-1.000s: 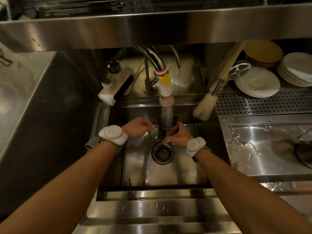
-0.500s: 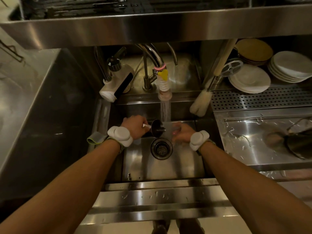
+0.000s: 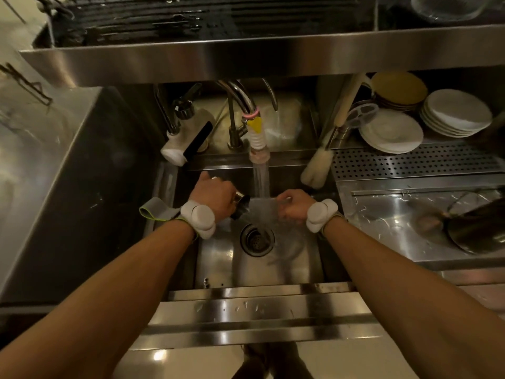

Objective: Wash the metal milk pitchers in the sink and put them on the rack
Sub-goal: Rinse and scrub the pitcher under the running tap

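Observation:
A small metal milk pitcher [image 3: 241, 205] lies tipped on its side over the sink [image 3: 216, 258], its mouth facing right toward the running water. My left hand [image 3: 216, 196] grips it by the handle side and covers most of it. My right hand [image 3: 293, 206] is apart from the pitcher, under the spreading stream from the faucet [image 3: 257, 138], fingers loosely curled with nothing seen in them; the water blurs them. The dark drying rack [image 3: 191, 20] sits on the steel shelf above.
The drain [image 3: 257, 239] is just below my hands. A white water heater tap [image 3: 185, 143] stands at back left and a bottle brush [image 3: 317, 168] at back right. Stacked plates [image 3: 390, 132] and a dark pan [image 3: 478, 231] occupy the right counter.
The pitcher stood upright under the stream in both hands; my left hand has since tipped it sideways and left. My right hand let go and is now in the water.

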Demonstrator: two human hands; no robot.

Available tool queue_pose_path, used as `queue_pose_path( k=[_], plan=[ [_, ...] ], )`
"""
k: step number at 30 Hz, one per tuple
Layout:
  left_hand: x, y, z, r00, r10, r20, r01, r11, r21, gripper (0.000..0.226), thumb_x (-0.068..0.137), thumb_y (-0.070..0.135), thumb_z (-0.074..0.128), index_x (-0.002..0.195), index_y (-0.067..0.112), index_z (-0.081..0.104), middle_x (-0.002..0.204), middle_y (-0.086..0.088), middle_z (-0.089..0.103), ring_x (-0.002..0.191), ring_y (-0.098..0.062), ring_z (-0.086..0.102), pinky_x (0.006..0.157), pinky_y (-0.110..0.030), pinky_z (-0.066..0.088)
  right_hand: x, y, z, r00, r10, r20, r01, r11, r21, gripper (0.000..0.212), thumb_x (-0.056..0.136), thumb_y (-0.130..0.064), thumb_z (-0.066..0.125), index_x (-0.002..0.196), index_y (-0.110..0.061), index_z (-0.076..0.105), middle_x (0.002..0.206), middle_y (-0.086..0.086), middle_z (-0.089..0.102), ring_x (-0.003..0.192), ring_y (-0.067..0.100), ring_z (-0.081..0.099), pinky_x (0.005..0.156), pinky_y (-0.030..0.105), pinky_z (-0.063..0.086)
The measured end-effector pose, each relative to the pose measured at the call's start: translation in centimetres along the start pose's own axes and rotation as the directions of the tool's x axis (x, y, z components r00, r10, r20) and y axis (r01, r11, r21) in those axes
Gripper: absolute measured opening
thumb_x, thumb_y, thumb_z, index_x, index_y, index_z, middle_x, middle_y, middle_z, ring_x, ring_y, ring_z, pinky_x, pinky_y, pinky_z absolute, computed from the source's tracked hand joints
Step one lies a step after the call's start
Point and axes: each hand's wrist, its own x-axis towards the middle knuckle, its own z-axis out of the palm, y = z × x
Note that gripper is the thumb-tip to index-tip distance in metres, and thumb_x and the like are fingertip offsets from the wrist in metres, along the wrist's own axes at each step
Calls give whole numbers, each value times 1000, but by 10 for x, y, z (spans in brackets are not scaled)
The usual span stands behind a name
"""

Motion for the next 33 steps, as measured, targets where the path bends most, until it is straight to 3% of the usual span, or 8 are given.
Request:
queue_pose_path(
  k=[4,7,10,16,21,24,29,33],
  plan=[
    [-2,5,-5,1000,22,-19,-21,997,75,22,83,34,57,95,19,67,102,-5,69,100,-23,60,102,-37,27,-1,-2,-4,1000,12,19,-11,999,-30,49,79,-6,72,126,-10,56,101,3,55,78,13,54,38,8,38],
    [-3,12,-11,998,43,-42,-36,988,152,23,85,34,55,100,21,67,106,-5,69,104,-24,59,102,-37,27,-1,-3,-8,999,17,40,-16,999,-31,48,80,-4,70,126,-9,57,105,6,56,79,16,59,42,12,43],
    [-6,19,-16,999,32,-35,-24,977,213,25,88,27,54,107,15,65,109,-10,68,106,-28,58,104,-37,27,0,-4,-10,998,3,59,0,998,-56,47,81,-5,69,126,-9,56,121,9,59,106,27,62,54,15,43],
    [-1,24,-13,999,42,10,-43,949,313,24,86,28,53,102,15,67,101,-9,70,94,-25,61,97,-37,29,8,0,-12,998,-11,59,14,999,-53,45,83,-5,68,126,-9,56,128,14,59,89,20,57,49,16,41],
    [5,26,-6,1000,26,-2,-25,971,238,23,89,25,52,105,14,65,107,-11,69,103,-27,60,103,-37,28,15,3,-11,997,23,67,-20,999,-44,47,81,-4,70,125,-10,56,126,13,59,96,24,60,51,18,41],
    [10,19,4,994,-106,34,107,994,-26,24,87,28,55,106,17,66,110,-10,68,107,-29,59,103,-40,30,20,10,-9,997,39,65,-36,998,-46,48,79,-4,72,124,-11,57,124,12,60,107,28,61,54,18,43],
    [22,4,20,905,-270,329,421,677,-604,21,89,19,58,98,5,70,100,-17,69,100,-32,65,87,-34,49,23,17,-1,993,50,110,-49,999,-10,54,69,-17,81,118,-9,60,114,7,64,101,24,61,74,31,50],
    [27,6,29,848,-211,487,530,384,-756,14,86,9,61,75,8,69,78,-12,65,78,-22,61,78,-33,50,32,27,13,990,-21,142,2,991,133,103,38,-30,92,130,-10,49,127,6,60,115,24,58,100,46,48]
  ],
)
